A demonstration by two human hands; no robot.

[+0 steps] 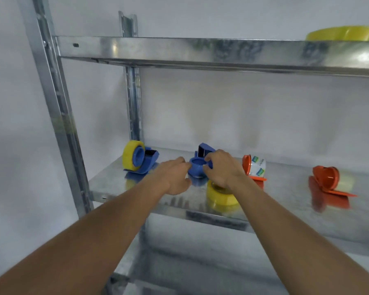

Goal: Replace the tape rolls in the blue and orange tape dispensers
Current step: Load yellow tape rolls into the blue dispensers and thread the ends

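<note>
On the metal shelf (pixel 136 188) stands a blue dispenser (pixel 198 165) with a bare hub and no roll on it. My left hand (pixel 175 177) touches its left side with curled fingers. My right hand (pixel 222 169) grips its right side, thumb and fingers around the hub. A loose yellow tape roll (pixel 219 196) lies flat just below my right wrist. Another blue dispenser (pixel 141 160) at the left carries a yellow roll. An orange dispenser (pixel 254 167) holds a white printed roll, and a second orange dispenser (pixel 328 179) holds a pale clear roll.
A steel upright (pixel 58 116) frames the shelf's left side. The upper shelf (pixel 200 50) overhangs the work area and carries a yellow basin (pixel 341 33) at the far right. A white wall sits behind.
</note>
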